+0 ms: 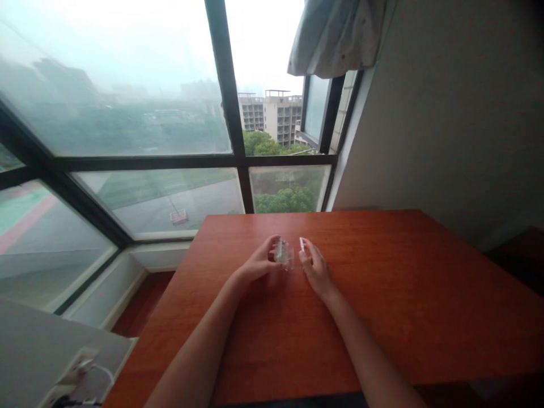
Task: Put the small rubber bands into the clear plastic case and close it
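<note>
My left hand (260, 262) is closed around the side of a small, clear, boxy plastic piece (285, 256), fingers behind it and thumb in front. The clear piece is see-through and small, so its exact kind cannot be made out. Just to its right, my right hand (317, 272) pinches a small, thin white piece (302, 244) between fingertips and thumb. A narrow gap separates the white piece from the clear one. Both hands are low over the reddish-brown wooden table (408, 294), near its far half.
A large window with dark frames (148, 164) stands beyond the table's far and left edges. A grey curtain (340, 39) hangs at the upper right, beside a plain wall (459, 113). At the lower left, a white plug and cable (91, 367) sit at a wall socket.
</note>
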Motion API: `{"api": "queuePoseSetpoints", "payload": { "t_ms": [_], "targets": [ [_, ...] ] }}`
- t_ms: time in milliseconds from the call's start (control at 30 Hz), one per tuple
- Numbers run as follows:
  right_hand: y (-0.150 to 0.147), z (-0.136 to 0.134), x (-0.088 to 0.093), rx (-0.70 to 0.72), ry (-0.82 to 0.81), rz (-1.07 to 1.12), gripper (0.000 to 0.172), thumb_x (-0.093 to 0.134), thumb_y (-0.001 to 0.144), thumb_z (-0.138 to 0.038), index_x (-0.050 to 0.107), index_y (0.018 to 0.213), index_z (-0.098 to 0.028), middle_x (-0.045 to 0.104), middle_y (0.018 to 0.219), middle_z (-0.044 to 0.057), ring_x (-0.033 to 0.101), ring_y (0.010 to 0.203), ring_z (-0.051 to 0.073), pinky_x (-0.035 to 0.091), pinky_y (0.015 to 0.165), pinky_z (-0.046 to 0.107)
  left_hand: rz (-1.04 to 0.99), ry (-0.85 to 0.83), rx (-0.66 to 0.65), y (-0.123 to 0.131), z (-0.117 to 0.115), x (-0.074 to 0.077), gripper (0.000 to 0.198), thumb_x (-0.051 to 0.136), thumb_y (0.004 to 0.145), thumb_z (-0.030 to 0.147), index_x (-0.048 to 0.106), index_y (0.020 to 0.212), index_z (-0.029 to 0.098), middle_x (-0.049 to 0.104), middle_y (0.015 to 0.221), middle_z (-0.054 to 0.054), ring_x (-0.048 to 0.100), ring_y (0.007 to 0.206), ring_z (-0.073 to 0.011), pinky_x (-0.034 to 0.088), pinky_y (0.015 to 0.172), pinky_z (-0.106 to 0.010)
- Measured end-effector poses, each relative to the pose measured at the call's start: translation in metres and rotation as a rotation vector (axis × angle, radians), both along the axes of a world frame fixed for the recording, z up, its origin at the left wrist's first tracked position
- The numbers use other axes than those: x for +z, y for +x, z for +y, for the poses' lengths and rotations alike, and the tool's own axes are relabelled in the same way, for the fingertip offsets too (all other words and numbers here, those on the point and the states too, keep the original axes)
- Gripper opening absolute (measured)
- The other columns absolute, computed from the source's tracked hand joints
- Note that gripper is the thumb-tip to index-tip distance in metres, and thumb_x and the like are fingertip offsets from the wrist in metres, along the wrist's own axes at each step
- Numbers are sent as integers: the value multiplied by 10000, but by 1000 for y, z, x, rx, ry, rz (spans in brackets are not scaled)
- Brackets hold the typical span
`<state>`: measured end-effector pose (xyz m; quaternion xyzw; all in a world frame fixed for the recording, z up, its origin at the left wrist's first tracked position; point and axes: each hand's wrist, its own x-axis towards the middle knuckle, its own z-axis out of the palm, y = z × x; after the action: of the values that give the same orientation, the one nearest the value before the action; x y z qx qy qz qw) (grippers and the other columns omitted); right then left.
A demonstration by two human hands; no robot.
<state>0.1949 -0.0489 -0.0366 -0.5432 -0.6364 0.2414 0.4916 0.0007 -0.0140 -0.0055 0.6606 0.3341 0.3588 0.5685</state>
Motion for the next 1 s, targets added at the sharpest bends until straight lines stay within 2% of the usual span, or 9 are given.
{"api": "queuePoseSetpoints", "payload": {
  "t_ms": [133,233,333,467,533,733,867,1000],
  "targets": [
    [-1,0,-1,-30,-21,-10,501,437,890,-458,482,1310,-190,581,1182,120,605,949,210,508,764,311,29,46,165,-24,6,15,705,691,659,194,332,1264,240,490,1180,-74,561,1011,-196,482,838,-312],
    [-3,-1,-2,-22,0,-40,491,442,889,-450,478,1312,-202,581,1164,117,607,920,205,512,755,317,126,118,238,-44,10,27,729,658,607,142,343,1256,249,498,1141,-49,545,1029,-198,471,860,-310],
    [-3,-1,-3,-11,10,-56,492,453,886,-447,469,1317,-210,577,1164,117,606,927,206,515,755,319,264,148,237,-61,11,36,743,582,584,110,353,1279,237,512,1148,-51,536,1041,-208,471,874,-335],
    [-2,0,-5,-7,14,-69,501,457,883,-460,464,1318,-211,569,1181,122,603,943,214,517,763,331,437,256,254,-75,9,43,696,549,569,117,446,1252,199,494,1234,-69,483,1138,-238,369,1035,-414],
    [-2,0,-6,-4,10,-83,512,457,881,-470,461,1318,-203,565,1191,128,602,950,219,517,769,337,515,284,228,-78,6,44,686,551,574,119,482,1250,205,490,1249,-65,467,1166,-247,349,1058,-413],
    [-1,0,-7,6,21,-86,519,455,881,-470,457,1323,-198,560,1205,132,598,976,223,514,778,339,613,262,139,-82,4,43,676,569,632,152,505,1298,252,487,1226,-45,501,1124,-228,432,987,-349],
    [-1,-1,-6,14,3,-97,536,449,881,-480,443,1337,-198,548,1238,133,594,1006,232,514,781,339,614,267,164,-86,8,40,679,561,641,143,499,1307,257,474,1231,-49,498,1117,-225,438,976,-359],
    [-1,-2,-4,8,-24,-100,517,434,889,-456,448,1337,-198,561,1233,130,612,944,216,513,784,340,571,236,239,-91,10,37,687,599,637,168,469,1309,223,457,1282,-78,489,1134,-234,437,977,-383]
  ]
}}
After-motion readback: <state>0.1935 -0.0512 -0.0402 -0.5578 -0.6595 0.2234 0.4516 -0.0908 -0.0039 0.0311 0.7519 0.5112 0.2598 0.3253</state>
